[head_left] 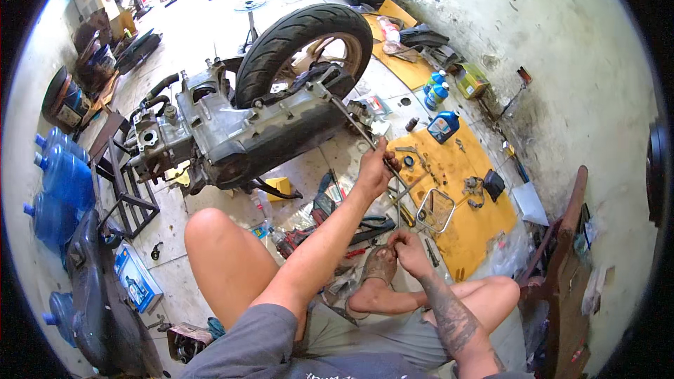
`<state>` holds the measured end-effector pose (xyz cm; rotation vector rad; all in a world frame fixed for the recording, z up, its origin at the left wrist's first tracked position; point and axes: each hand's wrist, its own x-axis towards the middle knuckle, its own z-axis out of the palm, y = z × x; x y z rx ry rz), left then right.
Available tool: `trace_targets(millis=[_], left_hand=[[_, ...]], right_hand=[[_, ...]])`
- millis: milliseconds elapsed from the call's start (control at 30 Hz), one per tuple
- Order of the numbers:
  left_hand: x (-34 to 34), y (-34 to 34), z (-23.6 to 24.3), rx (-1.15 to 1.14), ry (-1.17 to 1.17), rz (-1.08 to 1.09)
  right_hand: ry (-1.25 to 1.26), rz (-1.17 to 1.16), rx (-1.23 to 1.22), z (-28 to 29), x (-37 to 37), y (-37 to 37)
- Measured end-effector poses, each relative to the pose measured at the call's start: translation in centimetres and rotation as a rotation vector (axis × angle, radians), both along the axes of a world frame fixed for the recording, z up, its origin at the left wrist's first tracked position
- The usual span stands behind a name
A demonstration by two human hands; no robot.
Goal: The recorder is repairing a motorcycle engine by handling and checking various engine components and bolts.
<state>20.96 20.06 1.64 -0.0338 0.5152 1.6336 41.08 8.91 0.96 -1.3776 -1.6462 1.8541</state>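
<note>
My left hand (pixel 375 170) is closed round a long metal T-handle wrench (pixel 355 121). The far end of its shaft meets the edge of the engine's side casing, below the wheel. My right hand (pixel 411 253) is low beside my sandalled foot (pixel 380 267), its fingers pinched together; whatever they hold, if anything, is hidden. In front of me lies a scooter engine (pixel 232 130), grey metal with a dark side cover. A rear wheel (pixel 305 49) with a black tyre is still attached to it.
Yellow cardboard (pixel 477 231) at right carries small parts and a wire-framed piece (pixel 436 210). Blue oil bottles (pixel 443 126) stand beyond it. Pliers and a red power tool (pixel 288 242) lie before my feet. Large blue water jugs (pixel 67 175) line the left wall; a metal stand (pixel 130 196) sits nearby.
</note>
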Motion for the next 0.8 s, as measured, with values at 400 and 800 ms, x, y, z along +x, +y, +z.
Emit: trace_targets(millis=[400,800], left_hand=[[-0.1,0.4,-1.3,0.040,0.053,0.029],[-0.7,0.5,-1.2,0.042,0.121,0.054]], right_hand=[[0.023,-0.145,0.247,2.1,0.0,2.9],[-0.455,0.006,1.353,6.8,-1.2,4.9]])
